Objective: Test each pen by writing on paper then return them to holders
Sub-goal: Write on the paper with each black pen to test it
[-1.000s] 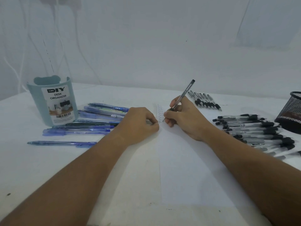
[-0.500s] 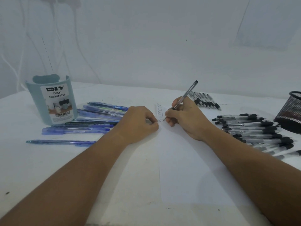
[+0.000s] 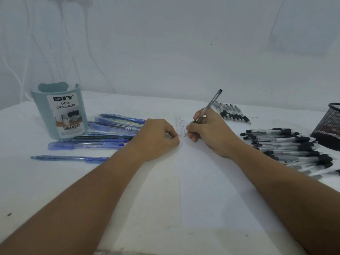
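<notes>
My right hand [image 3: 209,131] grips a black-capped pen [image 3: 211,103], its tip on the white paper [image 3: 217,190] under a column of small written words [image 3: 181,126]. With curled fingers, my left hand [image 3: 156,138] rests on the paper's left edge. Blue pens [image 3: 103,133] lie on the table beside a teal desk organizer [image 3: 58,111] at the left. A pile of black-grip pens [image 3: 290,150] is spread at the right, near a black mesh holder [image 3: 329,126]. Another row of black pens [image 3: 231,113] lies behind my right hand.
A single blue pen [image 3: 68,159] lies apart toward the front left. White cables hang on the wall behind the organizer. The white table [image 3: 36,190] runs to the wall at the back.
The pen's upper end has swung slightly as my right hand writes another word at the bottom of the column. My left hand has stayed in place.
</notes>
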Motion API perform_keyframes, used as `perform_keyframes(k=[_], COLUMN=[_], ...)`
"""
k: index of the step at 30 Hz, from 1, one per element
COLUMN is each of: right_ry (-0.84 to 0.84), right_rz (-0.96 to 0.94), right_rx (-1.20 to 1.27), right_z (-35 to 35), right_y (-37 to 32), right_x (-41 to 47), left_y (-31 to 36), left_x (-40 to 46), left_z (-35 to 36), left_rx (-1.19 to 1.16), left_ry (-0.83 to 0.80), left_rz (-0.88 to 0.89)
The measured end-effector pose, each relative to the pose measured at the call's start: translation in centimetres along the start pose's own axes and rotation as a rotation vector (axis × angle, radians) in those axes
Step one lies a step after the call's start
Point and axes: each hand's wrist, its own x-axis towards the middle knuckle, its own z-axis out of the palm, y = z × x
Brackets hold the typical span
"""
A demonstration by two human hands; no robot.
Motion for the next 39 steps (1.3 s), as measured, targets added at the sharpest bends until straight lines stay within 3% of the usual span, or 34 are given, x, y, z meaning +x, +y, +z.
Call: perform_keyframes(k=[2,6,14,18,23,31,34,39], right_ry=[0.007,0.066,0.27,0.253,0.303,0.283,0.357,0.471], right_rz=[-0.006,0.06,0.05,0.076,0.137,0.079,0.119,0.128], right_rx=[-0.029,0.23,0.383,0.312,0.402,0.361,0.374,0.105], right_z=[0.0,-0.5,-2.1,-2.6,-2.8,-2.9,-3.7,-8.2], right_y=[-0.1,-0.6,-1.5,-1.5,-1.9,-1.9,-3.3,-5.4], right_x=[-0.1,0.1,0.7,0.6,0.4,0.2,1.2,4.4], left_y=[0.0,0.0,-0.2,-0.3,-0.4,-0.3,-0.3,-0.3], left_x=[0.0,0.1,0.1,0.1,0.1,0.0,0.1,0.1], left_z=[0.0,-0.1,0.1,0.2,0.2,0.2,0.1,0.1], left_rx=[-0.002,0.002,-0.006,-0.006,-0.008,0.002,0.003,-0.001], left_ry=[0.001,-0.006,-0.001,0.004,0.002,0.009,0.006,0.01], left_rz=[0.0,0.004,0.022,0.026,0.03,0.037,0.032,0.039])
